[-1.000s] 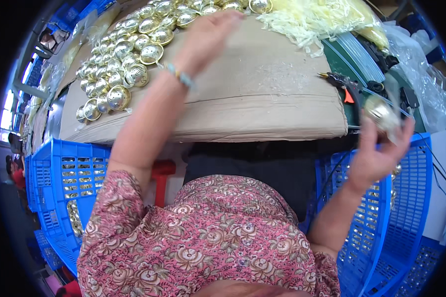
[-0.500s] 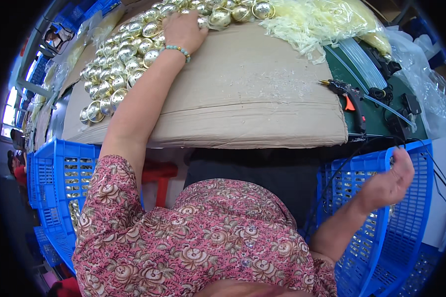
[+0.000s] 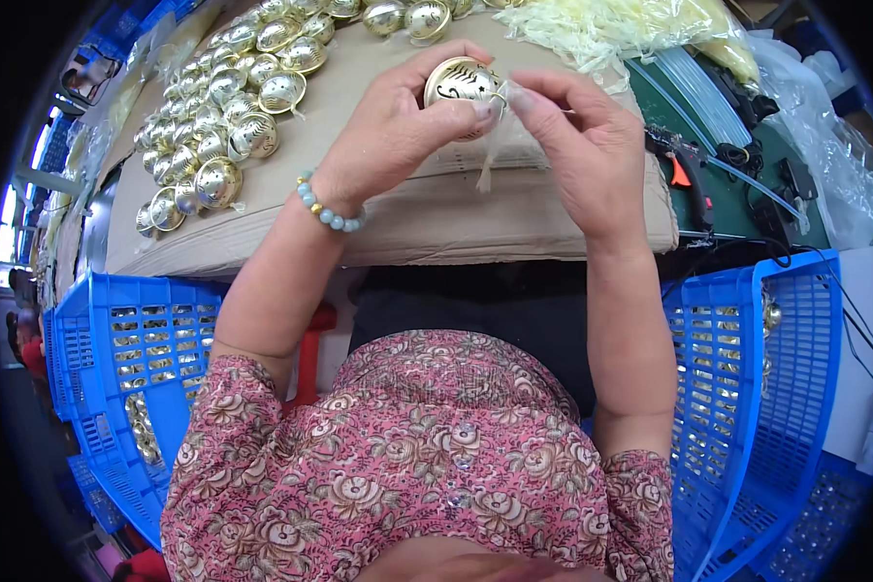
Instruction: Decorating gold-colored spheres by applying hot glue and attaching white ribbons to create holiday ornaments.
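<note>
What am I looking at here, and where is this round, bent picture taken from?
The camera sits on a person's head and looks down, so its wide lens bends straight edges. No machine: two bare hands. The left hand, with a pale bead bracelet on the wrist, holds a round gold metal bell. The right hand pinches a thin pale strand at the bell. Below lies a flat brown cardboard sheet bearing more gold bells. A pile of pale yellowish strands lies beyond. Blue plastic crates stand on both sides.
</note>
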